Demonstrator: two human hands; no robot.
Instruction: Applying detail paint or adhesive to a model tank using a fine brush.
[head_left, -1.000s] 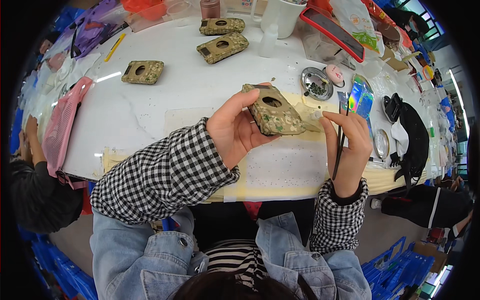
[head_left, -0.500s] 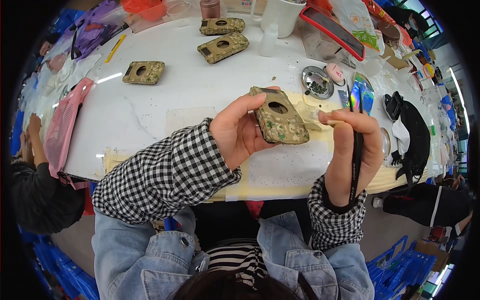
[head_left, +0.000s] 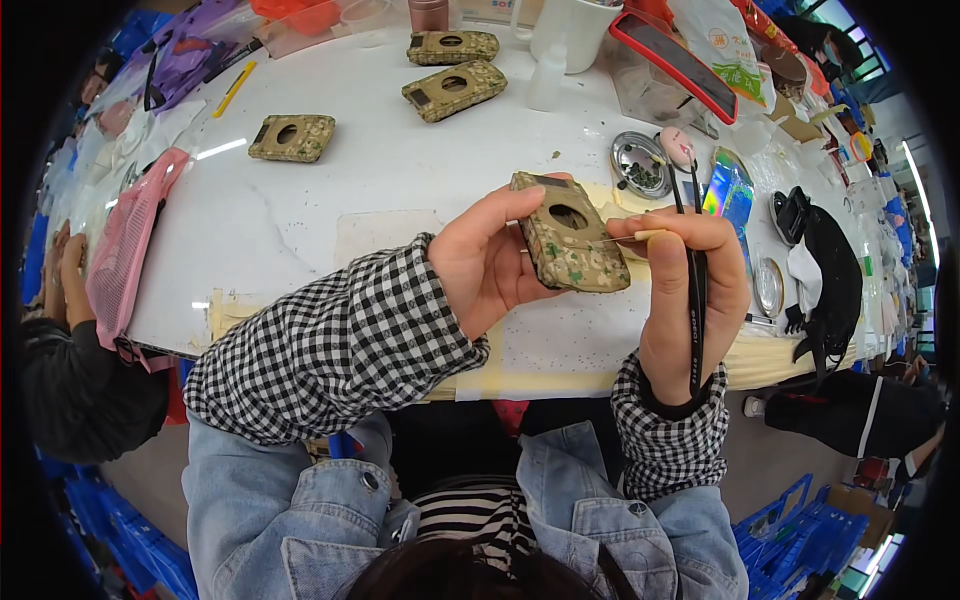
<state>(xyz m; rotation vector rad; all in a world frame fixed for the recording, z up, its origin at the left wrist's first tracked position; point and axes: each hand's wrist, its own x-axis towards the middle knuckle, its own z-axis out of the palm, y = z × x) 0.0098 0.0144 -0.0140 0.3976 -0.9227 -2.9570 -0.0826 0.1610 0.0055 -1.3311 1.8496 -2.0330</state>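
Observation:
A camouflage-patterned model tank hull (head_left: 578, 258), tilted and with a round hole in its top, is gripped by my left hand (head_left: 488, 250) above the table. My right hand (head_left: 708, 275) pinches a thin pale stick with a fine pointed tip (head_left: 648, 235) between thumb and fingers. That tip reaches the right side of the hull's top; whether it touches is too small to tell. Black tweezers (head_left: 698, 320) also rest in the right hand, their tips pointing away from me. Beyond the hands is a round metal dish (head_left: 657, 180) with small dark green bits.
Three similar hulls stand farther back: one at left (head_left: 292, 138), two (head_left: 454, 91) (head_left: 452, 46) behind. A yellow knife (head_left: 234, 89), pink mesh bag (head_left: 135, 245), white bottle (head_left: 546, 80), white mug (head_left: 575, 35) and red-cased phone (head_left: 675, 65) surround the work area. Another person's hands (head_left: 70, 265) are at far left.
My right hand has moved slightly left, bringing the stick's tip over the hull. The tweezers have swung a little more upright. My left hand keeps its hold on the hull.

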